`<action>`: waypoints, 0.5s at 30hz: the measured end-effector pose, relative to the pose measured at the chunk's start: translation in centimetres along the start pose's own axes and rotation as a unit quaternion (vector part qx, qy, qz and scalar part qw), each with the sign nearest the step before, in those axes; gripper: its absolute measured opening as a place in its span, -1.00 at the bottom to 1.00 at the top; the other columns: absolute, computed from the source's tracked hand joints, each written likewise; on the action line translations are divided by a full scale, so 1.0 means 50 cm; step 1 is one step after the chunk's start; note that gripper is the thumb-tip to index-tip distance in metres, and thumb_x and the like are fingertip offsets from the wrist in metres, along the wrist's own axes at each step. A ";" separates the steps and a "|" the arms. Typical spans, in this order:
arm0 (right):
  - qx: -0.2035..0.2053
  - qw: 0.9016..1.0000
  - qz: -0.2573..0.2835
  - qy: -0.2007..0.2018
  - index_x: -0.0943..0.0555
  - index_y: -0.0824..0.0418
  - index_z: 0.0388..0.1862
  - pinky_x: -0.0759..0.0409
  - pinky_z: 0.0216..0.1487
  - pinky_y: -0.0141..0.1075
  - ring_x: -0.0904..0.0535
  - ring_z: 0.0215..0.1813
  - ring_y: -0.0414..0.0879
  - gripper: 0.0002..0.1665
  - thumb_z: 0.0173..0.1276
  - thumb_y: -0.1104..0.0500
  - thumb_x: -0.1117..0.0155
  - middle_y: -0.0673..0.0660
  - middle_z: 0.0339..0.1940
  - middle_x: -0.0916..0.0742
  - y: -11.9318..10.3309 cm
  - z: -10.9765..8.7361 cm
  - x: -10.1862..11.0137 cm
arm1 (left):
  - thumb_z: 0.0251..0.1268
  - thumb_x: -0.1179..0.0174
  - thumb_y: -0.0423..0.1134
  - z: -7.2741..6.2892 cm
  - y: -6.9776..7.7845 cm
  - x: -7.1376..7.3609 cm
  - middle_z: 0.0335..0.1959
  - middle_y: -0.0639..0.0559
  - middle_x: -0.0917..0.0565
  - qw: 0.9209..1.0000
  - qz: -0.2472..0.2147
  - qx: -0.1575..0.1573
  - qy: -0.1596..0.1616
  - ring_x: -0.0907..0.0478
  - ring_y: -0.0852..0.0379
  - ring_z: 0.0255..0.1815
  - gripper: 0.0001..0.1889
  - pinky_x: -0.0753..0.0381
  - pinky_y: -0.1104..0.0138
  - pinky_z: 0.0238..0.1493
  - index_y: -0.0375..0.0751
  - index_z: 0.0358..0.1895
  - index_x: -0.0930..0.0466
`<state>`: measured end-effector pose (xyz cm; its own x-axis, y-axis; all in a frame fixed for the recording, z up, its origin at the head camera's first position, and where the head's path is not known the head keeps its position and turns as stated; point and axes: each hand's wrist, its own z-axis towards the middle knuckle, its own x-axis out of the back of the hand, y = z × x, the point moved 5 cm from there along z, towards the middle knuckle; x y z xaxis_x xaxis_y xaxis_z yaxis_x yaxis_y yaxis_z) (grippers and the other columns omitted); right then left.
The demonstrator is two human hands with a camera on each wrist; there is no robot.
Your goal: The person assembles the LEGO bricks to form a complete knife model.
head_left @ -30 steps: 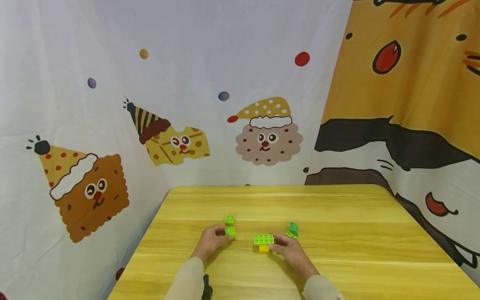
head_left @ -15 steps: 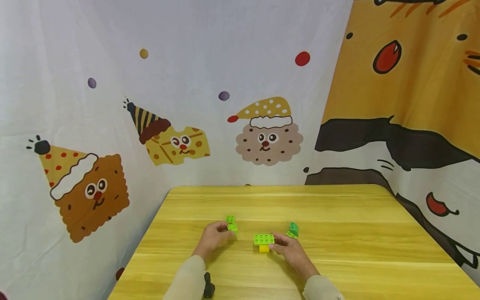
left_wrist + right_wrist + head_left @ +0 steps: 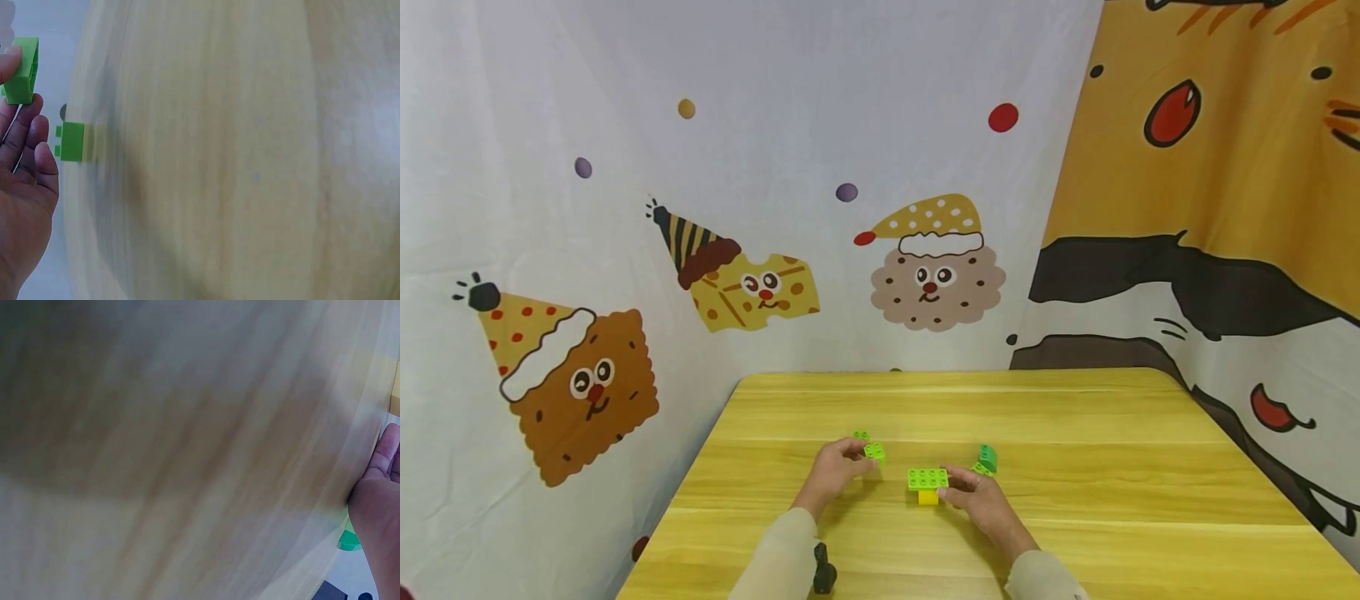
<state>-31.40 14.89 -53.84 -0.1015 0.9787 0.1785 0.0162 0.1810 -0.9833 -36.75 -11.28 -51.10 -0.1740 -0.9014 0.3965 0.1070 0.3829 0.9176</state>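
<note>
Your left fingers point(image 3: 36, 130) pinch the small green brick point(image 3: 26, 81), probably light, stiff and slick, so hold opposite sides, while your right fingers point(image 3: 961, 475) grip the green-and-yellow stack point(image 3: 927, 478).

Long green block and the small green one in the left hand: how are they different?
The long green block has eight studs; the small green block has four. The long one sits on the yellow block; the left hand holds the small one up. Both are bright green.
</note>
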 end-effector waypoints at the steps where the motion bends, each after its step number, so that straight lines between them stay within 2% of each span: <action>1: 0.001 1.000 0.001 0.001 -0.49 0.42 0.31 -0.61 -0.04 -0.10 -0.61 0.02 0.02 -0.36 0.33 0.16 -0.40 0.26 0.04 -0.69 0.001 0.001 0.000 | 0.23 -0.41 -0.12 0.001 0.002 -0.001 -0.10 -0.03 -0.59 1.000 0.002 -0.002 0.000 -0.49 0.03 -0.07 -0.59 -0.56 0.15 -0.10 -0.20 0.10 -0.64; 7: 0.001 1.000 -0.007 0.006 -0.48 0.44 0.31 -0.61 -0.04 -0.06 -0.61 0.02 0.05 -0.38 0.34 0.20 -0.38 0.29 0.05 -0.69 0.005 0.004 0.001 | 0.21 -0.43 -0.08 0.006 0.017 -0.010 -0.06 -0.03 -0.59 1.000 0.008 -0.018 -0.001 -0.48 -0.01 -0.01 -0.60 -0.55 0.13 -0.09 -0.13 0.07 -0.66; 15: -0.002 1.000 -0.009 -0.007 -0.50 0.40 0.31 -0.61 -0.03 -0.12 -0.60 0.05 0.05 -0.33 0.31 0.10 -0.42 0.27 0.07 -0.68 -0.005 -0.004 0.001 | 0.22 -0.42 -0.09 0.007 0.041 -0.034 -0.03 0.00 -0.59 1.000 0.004 -0.022 -0.013 -0.48 0.01 0.01 -0.62 -0.56 0.12 -0.07 -0.06 0.09 -0.67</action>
<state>-31.22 14.92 -53.55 -0.1152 0.9738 0.1959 0.0184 0.1992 -0.9798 -36.59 -8.88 -49.90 -0.1990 -0.8927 0.4044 0.1506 0.3799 0.9127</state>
